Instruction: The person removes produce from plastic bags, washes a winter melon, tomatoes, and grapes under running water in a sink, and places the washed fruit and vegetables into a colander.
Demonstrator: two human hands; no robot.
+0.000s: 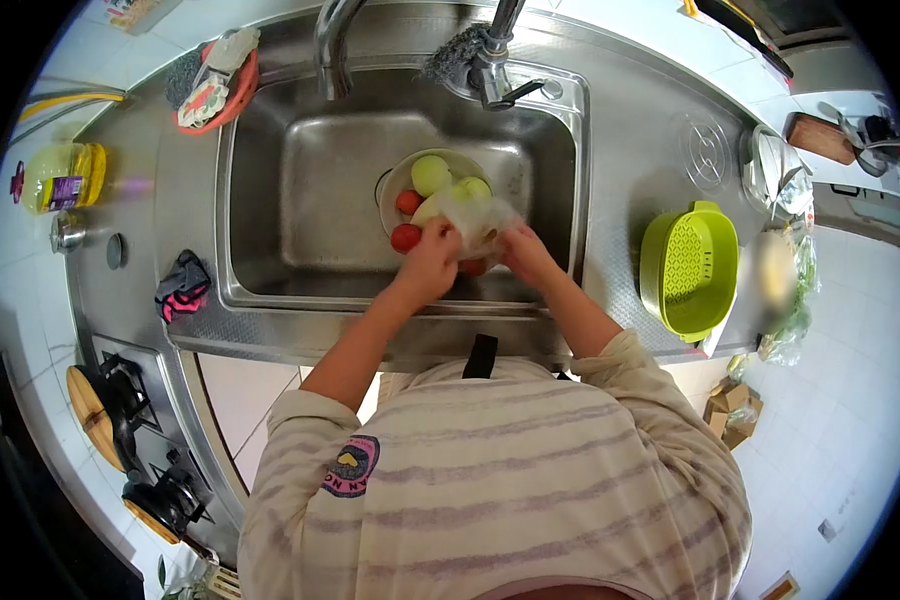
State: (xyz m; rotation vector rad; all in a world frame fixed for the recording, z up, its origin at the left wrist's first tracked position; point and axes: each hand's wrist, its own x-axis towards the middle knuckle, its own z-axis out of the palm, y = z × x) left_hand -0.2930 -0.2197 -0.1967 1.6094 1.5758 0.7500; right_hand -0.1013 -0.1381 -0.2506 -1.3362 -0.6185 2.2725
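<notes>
Over the sink (330, 220), my left hand (432, 265) and my right hand (528, 257) stand on either side of a thin, translucent plastic bag (482, 222). Fingers of both hands are closed on the bag's edges. Beneath it sits a pale round bowl (394, 182), partly hidden by the bag and my hands. Pale green round fruits or vegetables (431, 175) lie in the bowl, along with a red tomato (408, 202). Another tomato (406, 238) shows right beside my left hand. Something red (473, 267) is partly visible under the bag.
A faucet (335, 50) and a second tap with a lever (495, 80) rise at the sink's back. To the right stands a green basket (690, 270). At left are a red basket (235, 95), an oil bottle (65, 178) and a cloth (183, 287).
</notes>
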